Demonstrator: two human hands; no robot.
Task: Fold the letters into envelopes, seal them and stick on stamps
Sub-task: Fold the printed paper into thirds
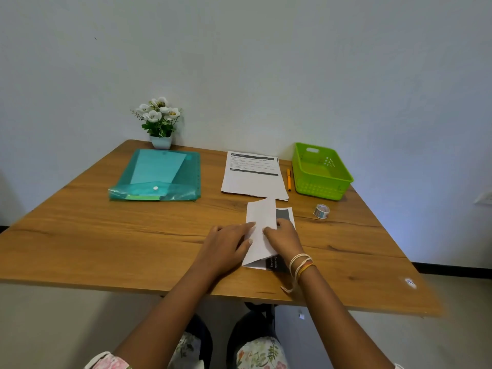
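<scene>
A printed letter (pixel 262 217) lies partly folded on the wooden table (pixel 106 235) near its front edge, one white flap turned over and lifting at the far end. My left hand (pixel 229 243) presses flat on the flap's left side. My right hand (pixel 283 239) lies on its right side with the fingertips on the paper. Behind the letter rests a stack of more printed letters (pixel 253 177). A roll of stamps or tape (pixel 321 211) stands to the right. A teal plastic folder (pixel 157 177) with light sheets inside, perhaps envelopes, lies at the back left.
A green plastic basket (pixel 320 171) stands at the back right with an orange pen (pixel 288 179) beside it. A small pot of white flowers (pixel 159 123) is against the wall at the back left. The table's front edge runs close below my wrists.
</scene>
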